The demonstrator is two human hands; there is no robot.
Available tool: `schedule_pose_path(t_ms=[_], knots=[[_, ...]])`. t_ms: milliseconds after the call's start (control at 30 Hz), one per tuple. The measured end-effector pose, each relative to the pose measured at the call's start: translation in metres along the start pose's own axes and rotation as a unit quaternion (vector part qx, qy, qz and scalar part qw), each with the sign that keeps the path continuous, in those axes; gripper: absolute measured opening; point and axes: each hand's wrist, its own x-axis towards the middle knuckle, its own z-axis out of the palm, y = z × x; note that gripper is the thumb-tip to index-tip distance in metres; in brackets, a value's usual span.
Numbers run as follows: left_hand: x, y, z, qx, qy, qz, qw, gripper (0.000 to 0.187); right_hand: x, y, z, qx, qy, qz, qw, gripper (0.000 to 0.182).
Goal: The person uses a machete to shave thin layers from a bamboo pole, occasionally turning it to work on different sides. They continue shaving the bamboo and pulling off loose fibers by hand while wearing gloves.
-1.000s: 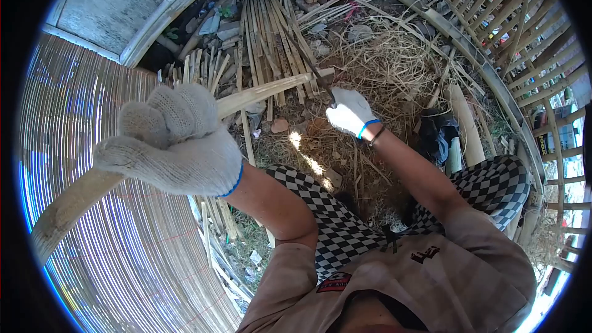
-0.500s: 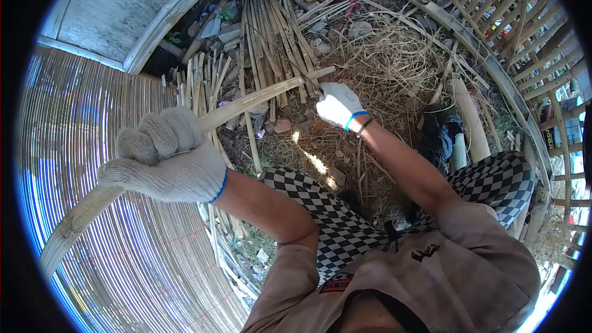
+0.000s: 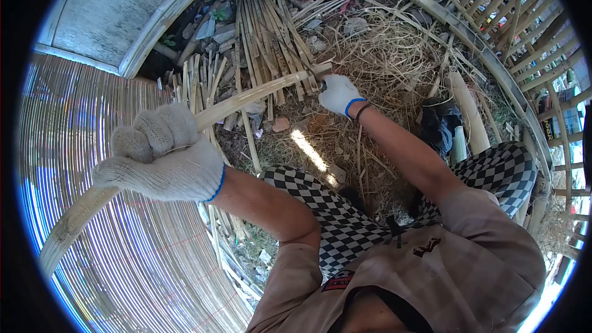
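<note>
My left hand, in a knitted white glove with a blue cuff, is wrapped round a long bamboo strip. The strip runs from the lower left, through the fist, to its far end in front of me. Close to that end is my right hand, gloved as well and closed. A knife with a dark, narrow blade shows at this fist, crossing the strip near its tip; its handle is hidden inside the glove. Beyond the strip, a bundle of split bamboo strips lies on the ground.
Pale bamboo shavings cover the ground ahead. A slatted bamboo fence curves along the right, and a screen of thin slats stands at left. A dark bag and a thick bamboo pole lie near my right knee.
My right hand and the knife have shifted slightly toward the strip's far end. My left hand has moved a little left, still gripping the strip.
</note>
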Motion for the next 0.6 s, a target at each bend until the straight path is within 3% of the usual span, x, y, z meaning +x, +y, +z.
schedule_pose_path(t_ms=[100,200,333,433,533,567,600], knots=[[-0.002,0.002,0.005,-0.002,0.005,-0.019,1.0,0.062,-0.024,-0.019,-0.007,0.032,0.083,-0.142,0.986,0.021],[0.0,0.002,0.005,-0.023,0.021,-0.031,0.999,0.065,-0.012,0.003,0.01,0.038,0.085,-0.138,0.986,0.021],[0.002,0.002,-0.011,-0.044,-0.007,-0.028,0.999,0.062,0.017,0.067,0.044,0.019,-0.006,0.106,0.994,0.028],[0.007,0.003,-0.015,-0.03,0.001,-0.017,0.999,0.061,0.024,0.05,0.023,-0.054,-0.09,0.14,0.985,0.038],[0.006,0.001,-0.015,-0.003,0.017,-0.007,1.0,0.061,0.008,0.018,-0.01,0.011,-0.127,0.146,0.981,0.037],[0.007,0.0,-0.015,0.013,0.018,0.0,1.0,0.061,0.0,0.02,0.002,-0.05,-0.014,0.022,0.998,0.034],[0.007,0.0,-0.014,0.003,0.016,-0.006,1.0,0.061,-0.008,0.015,0.003,-0.031,-0.012,0.011,0.999,0.033]])
